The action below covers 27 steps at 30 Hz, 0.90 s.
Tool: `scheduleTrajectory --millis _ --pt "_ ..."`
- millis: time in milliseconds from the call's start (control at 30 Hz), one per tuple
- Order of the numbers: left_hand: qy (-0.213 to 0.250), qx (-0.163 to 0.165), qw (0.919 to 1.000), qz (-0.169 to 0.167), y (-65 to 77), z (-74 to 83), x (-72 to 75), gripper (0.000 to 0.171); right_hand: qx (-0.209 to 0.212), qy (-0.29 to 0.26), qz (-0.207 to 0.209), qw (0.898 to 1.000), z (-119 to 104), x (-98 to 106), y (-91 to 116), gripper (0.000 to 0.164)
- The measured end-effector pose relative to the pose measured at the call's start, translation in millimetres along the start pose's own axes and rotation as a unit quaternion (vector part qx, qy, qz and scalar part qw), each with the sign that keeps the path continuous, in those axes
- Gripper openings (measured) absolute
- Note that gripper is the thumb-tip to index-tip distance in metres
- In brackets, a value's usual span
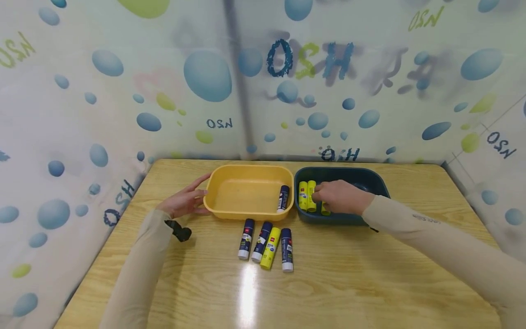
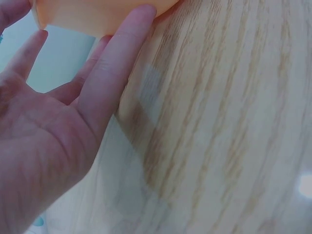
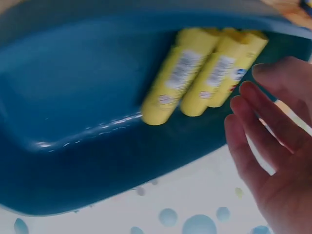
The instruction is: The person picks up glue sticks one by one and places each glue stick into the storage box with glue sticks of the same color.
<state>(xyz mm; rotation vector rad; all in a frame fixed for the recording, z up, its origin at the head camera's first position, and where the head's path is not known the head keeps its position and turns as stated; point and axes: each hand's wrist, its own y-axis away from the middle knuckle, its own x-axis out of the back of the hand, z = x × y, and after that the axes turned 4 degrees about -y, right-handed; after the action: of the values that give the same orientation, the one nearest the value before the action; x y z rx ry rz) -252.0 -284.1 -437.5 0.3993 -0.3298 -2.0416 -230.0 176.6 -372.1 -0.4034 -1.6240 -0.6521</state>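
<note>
While a pale spotted sheet [image 1: 207,75] hangs beyond a person's left grip [image 1: 182,201] and right grip [image 1: 345,196], a wood-grain desk [image 1: 370,283] spreads below both. Just right of the left grip sits a yellow bin [image 1: 238,192]; under the right grip, beside that bin, sits a dark blue bin [image 1: 365,178]. The left grip has its fingers extended, touching the end of the yellow bin. The right grip hovers at the dark blue bin, thumb and fingers slightly apart, nothing seen between them. Smallest are the glue sticks, which look light, stiff and smooth, apt to roll or slip but hardly fragile; a pinch around mid-barrel should suit them. Three yellow glue sticks [image 1: 311,196] lie side by side in the dark blue bin, just beyond the right grip's fingertips, one partly hidden by it in the head view. Farther left of that grip, a navy glue stick [image 1: 283,198] rests inside the yellow bin. Between the two grips, nearer the person, three navy sticks [image 1: 246,239] and one yellow stick [image 1: 270,248] lie on the desk.
</note>
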Motion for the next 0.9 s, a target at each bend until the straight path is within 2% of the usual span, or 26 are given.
scheduleTrajectory --millis 367,633,900 --pt "0.002 0.001 1.0 0.005 -0.3 0.7 -0.9 0.065 0.029 -0.001 0.052 0.998 -27 9 18 0.016" --pt "0.005 0.002 1.0 0.005 -0.5 0.7 -0.2 0.066 0.026 -0.033 0.041 0.998 -43 10 26 0.022" --pt "0.002 0.003 1.0 0.0 -1.5 -0.3 0.7 0.066 0.039 -0.029 0.054 0.997 -61 3 31 0.019"
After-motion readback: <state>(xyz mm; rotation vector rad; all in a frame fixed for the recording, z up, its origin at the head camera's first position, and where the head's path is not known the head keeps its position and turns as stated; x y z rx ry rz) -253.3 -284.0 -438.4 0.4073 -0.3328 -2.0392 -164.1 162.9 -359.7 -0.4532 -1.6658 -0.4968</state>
